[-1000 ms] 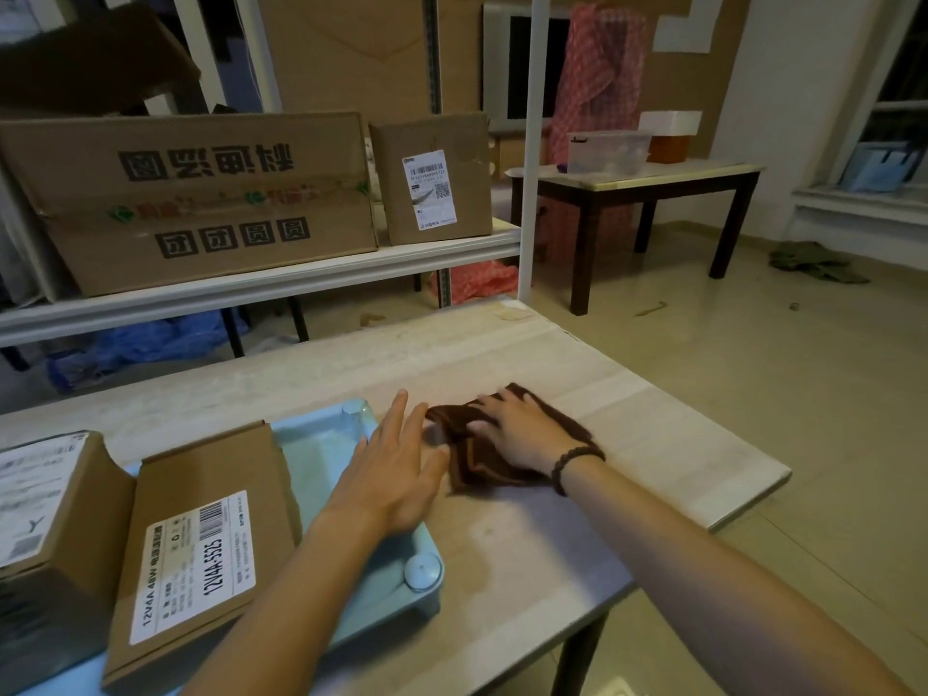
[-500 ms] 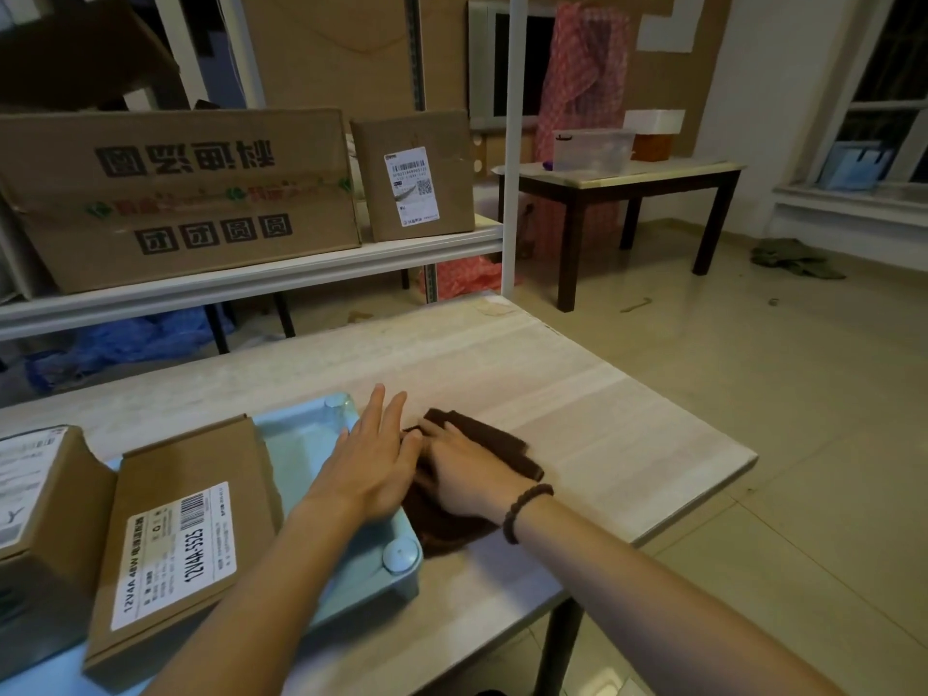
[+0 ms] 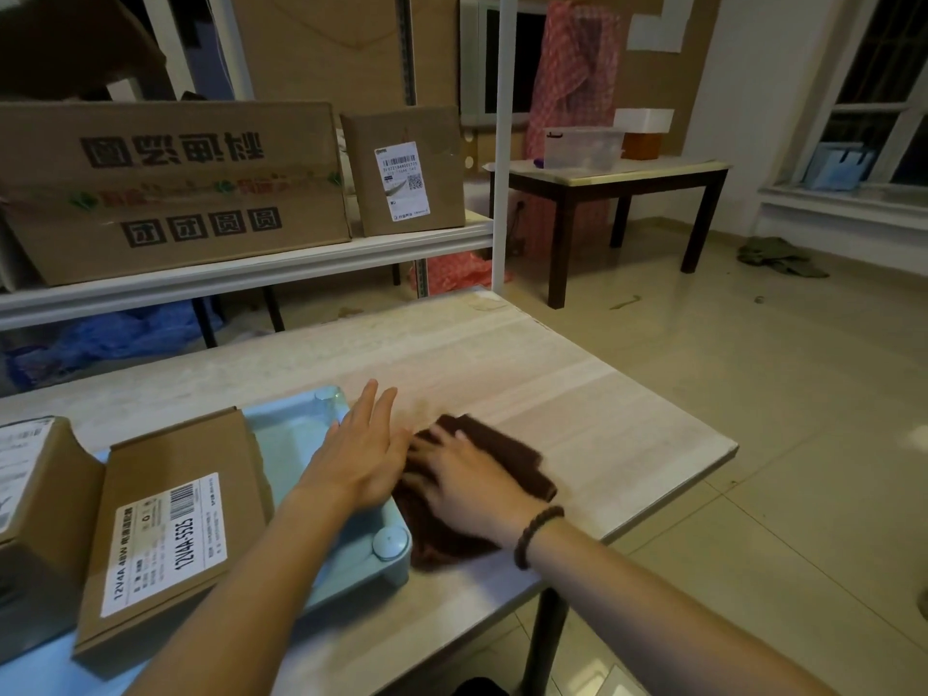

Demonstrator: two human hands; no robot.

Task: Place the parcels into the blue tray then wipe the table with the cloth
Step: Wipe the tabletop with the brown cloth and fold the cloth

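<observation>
A brown cloth [image 3: 507,457] lies on the pale wooden table [image 3: 577,394], right beside the blue tray [image 3: 296,434]. My right hand [image 3: 467,482] presses flat on the cloth, slightly blurred. My left hand [image 3: 359,454] rests open, fingers apart, on the tray's right rim. Two cardboard parcels sit in the tray: a flat one with a white label [image 3: 165,529] and a bigger box [image 3: 35,504] at the far left, partly cut off.
Behind the table stands a white metal shelf [image 3: 251,273] with a large printed carton [image 3: 170,188] and a smaller labelled box [image 3: 407,170]. The table's right edge drops to a tiled floor. A dark-legged side table [image 3: 612,183] stands farther back.
My right hand has slid the cloth toward me and left, up against the tray's corner. My left hand has stayed on the tray rim.
</observation>
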